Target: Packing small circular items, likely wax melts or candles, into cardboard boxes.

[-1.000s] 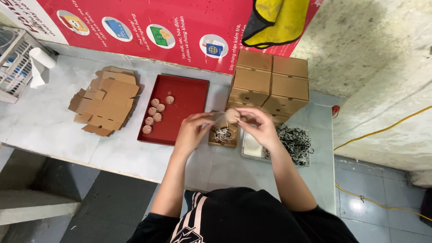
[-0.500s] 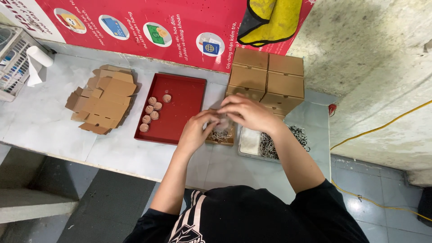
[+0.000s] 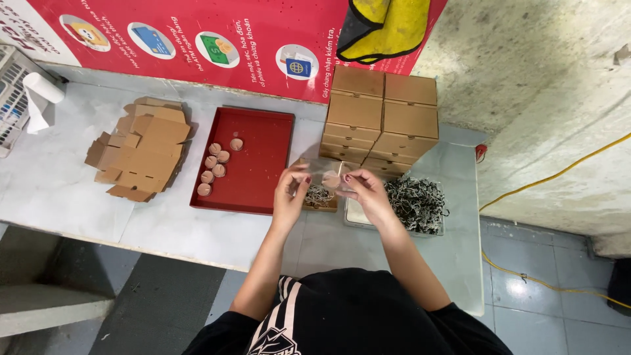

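Note:
My left hand point(image 3: 291, 192) and my right hand point(image 3: 365, 190) hold between them a small round tan piece in a clear wrapper point(image 3: 330, 179), pinched at both sides. Just under it sits a small open cardboard box point(image 3: 320, 199) with shredded paper filling inside. Left of my hands lies a red tray point(image 3: 257, 172) with several small round tan pieces point(image 3: 214, 164) on it. Right of my hands is a clear tray of dark and white shredded paper point(image 3: 417, 201).
Closed brown cardboard boxes point(image 3: 383, 118) are stacked at the back of the grey table point(image 3: 59, 190). A pile of flat unfolded box blanks point(image 3: 142, 149) lies to the left. A white paper roll point(image 3: 41, 95) and a basket stand at the far left. A yellow cable point(image 3: 552, 176) runs along the floor on the right.
My hands have drawn slightly apart and lifted off the small open box, now holding the wrapped round piece between them above it. The view has shifted a little.

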